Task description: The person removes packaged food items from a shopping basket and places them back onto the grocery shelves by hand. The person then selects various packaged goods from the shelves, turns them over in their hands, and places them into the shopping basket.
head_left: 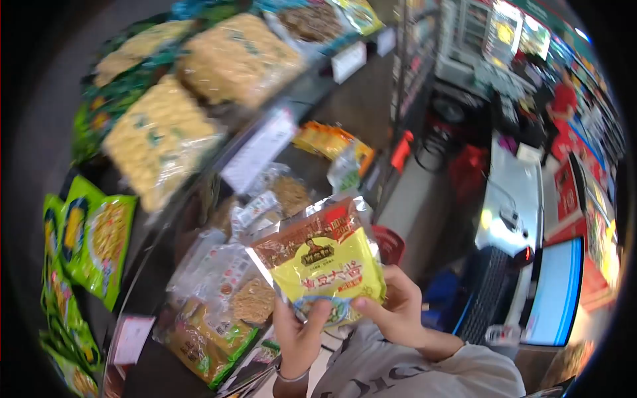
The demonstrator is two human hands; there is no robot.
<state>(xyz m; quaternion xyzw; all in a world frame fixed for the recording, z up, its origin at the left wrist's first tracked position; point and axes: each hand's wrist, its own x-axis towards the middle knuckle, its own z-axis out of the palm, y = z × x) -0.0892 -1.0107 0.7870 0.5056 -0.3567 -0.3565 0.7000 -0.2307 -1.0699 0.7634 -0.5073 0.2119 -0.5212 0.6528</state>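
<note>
A yellow and brown soybean paste packet is held up in front of me, its printed face towards the camera. My left hand grips its lower left corner, with the thumb on the front. At the lower right corner my right hand is also closed on it, thumb in front and fingers behind. Behind the packet, on the lower shelf, lie clear plastic bags of brown dry food. A green and gold packet sits below them, left of my left hand.
An upper shelf holds wrapped pale yellow blocks and green packets. White price tags line the shelf edges. To the right stand a keyboard, a monitor and a counter. A person in red is farther back.
</note>
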